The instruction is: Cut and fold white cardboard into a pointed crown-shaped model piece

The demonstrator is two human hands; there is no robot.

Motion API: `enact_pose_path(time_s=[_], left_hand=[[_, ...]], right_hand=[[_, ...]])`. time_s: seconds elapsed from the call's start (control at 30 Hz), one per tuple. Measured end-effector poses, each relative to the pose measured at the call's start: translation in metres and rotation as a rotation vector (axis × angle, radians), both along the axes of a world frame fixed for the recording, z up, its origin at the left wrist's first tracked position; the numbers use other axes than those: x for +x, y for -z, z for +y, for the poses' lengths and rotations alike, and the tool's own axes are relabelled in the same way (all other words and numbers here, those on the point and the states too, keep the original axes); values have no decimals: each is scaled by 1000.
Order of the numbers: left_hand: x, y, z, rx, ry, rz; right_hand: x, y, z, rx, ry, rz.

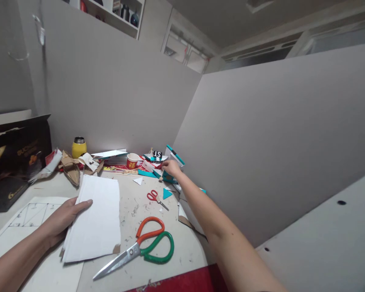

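Observation:
My left hand (67,217) grips a stack of white cardboard sheets (99,219) at its left edge, thumb on top. My right hand (171,167) reaches to the back corner among teal, white and red scraps; its fingers are closed near a thin stick with a small round end (161,178), and what they hold is too small to tell. Large scissors (134,251) with an orange and a green handle lie partly open right of the sheets. Small red-handled scissors (153,196) lie beyond them, beside a teal triangle (167,194) and a white triangle (138,181).
A red paper cup (133,161), a yellow jar (79,148) and crumpled brown cardboard (70,168) stand along the back. At left are a black box (18,162) and a drawn sheet (33,215). Grey panels (276,134) enclose the table.

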State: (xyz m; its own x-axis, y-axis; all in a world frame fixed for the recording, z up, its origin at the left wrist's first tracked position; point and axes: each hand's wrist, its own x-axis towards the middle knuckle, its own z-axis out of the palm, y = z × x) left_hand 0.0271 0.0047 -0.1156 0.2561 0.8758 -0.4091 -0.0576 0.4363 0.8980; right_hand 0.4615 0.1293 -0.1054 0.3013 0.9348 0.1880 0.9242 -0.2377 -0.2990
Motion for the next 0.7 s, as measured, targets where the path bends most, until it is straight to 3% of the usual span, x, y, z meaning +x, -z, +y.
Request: enact_pose_path(time_s=[0.33,0.7], left_hand=[[1,-9,-4,-27,-9,0],[-1,-1,-2,6,8,-41]], right_hand=[[-3,0,-4,-83,-64,13],[-16,5,0,-78,-85,-28]])
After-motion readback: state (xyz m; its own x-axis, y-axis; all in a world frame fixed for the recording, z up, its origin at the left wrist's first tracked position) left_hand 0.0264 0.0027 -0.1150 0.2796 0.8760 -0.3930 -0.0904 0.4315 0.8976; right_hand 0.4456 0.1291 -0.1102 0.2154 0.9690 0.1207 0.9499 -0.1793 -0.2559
